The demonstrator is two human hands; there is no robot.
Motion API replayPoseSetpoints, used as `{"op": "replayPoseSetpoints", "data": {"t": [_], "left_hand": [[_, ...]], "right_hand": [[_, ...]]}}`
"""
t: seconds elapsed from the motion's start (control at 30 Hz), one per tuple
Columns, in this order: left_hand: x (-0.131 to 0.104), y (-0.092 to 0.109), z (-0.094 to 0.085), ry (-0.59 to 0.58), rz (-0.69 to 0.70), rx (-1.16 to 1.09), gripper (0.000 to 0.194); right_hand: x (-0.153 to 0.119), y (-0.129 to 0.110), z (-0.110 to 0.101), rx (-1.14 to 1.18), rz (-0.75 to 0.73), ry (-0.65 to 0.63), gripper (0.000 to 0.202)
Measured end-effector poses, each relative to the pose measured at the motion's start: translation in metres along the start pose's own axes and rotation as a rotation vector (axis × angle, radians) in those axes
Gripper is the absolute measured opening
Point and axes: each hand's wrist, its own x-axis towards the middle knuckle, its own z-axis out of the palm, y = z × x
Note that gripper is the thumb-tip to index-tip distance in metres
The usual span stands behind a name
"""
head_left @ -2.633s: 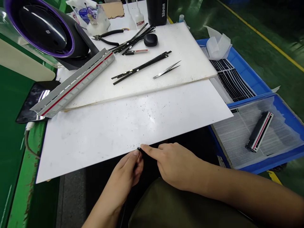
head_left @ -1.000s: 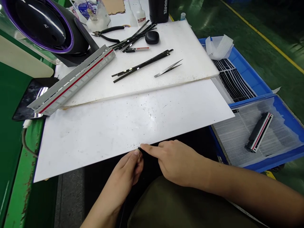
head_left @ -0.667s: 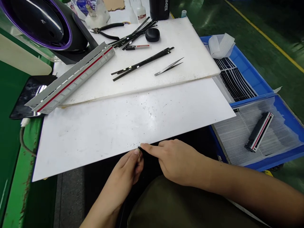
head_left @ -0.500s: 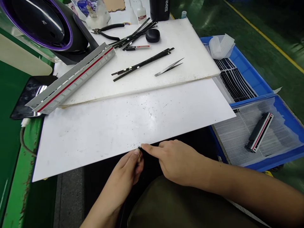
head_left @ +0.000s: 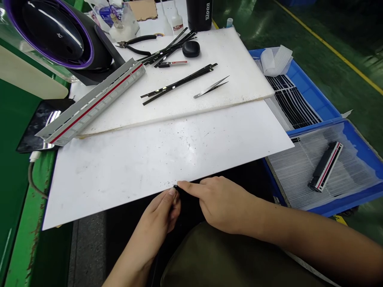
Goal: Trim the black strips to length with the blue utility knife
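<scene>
At the front edge of the white sheet (head_left: 119,159), my left hand (head_left: 163,207) is closed in a pinch on a small dark piece (head_left: 175,186), most of it hidden by the fingers. My right hand (head_left: 220,203) points its index finger at that piece, the fingertip beside it; the other fingers are curled in, and what they hold, if anything, is hidden. Small dark specks lie on the sheet just past the fingertips. Farther back on a white foam board (head_left: 239,79) are thin black strips (head_left: 179,81) and metal tweezers (head_left: 211,87).
Pliers (head_left: 137,42), a pen (head_left: 172,63), a black case (head_left: 191,49) and more strips lie at the back. A long grey tray with a red line (head_left: 95,105) and a fan (head_left: 60,36) stand left. Blue bins (head_left: 317,95) holding strips are at the right.
The view has shifted slightly. Both hands keep nearly the same pose at the sheet's edge, and a little more of the dark piece shows between the fingertips.
</scene>
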Motion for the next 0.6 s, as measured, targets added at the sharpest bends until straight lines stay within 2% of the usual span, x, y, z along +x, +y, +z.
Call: {"op": "replayPoseSetpoints", "data": {"t": [0.23, 0.43, 0.6], "left_hand": [[0.0019, -0.0025, -0.0038, -0.031, 0.006, 0.029, 0.05], [-0.0006, 0.0015, -0.0015, -0.005, -0.012, 0.035, 0.049], [0.005, -0.0051, -0.0055, -0.035, -0.01, 0.035, 0.052]], "right_hand": [[0.0004, 0.0009, -0.0011, 0.021, -0.013, 0.003, 0.063], [0.0023, 0.0011, -0.0023, -0.006, -0.026, 0.002, 0.063], [0.0028, -0.0008, -0.0044, -0.033, -0.032, -0.009, 0.063]]}}
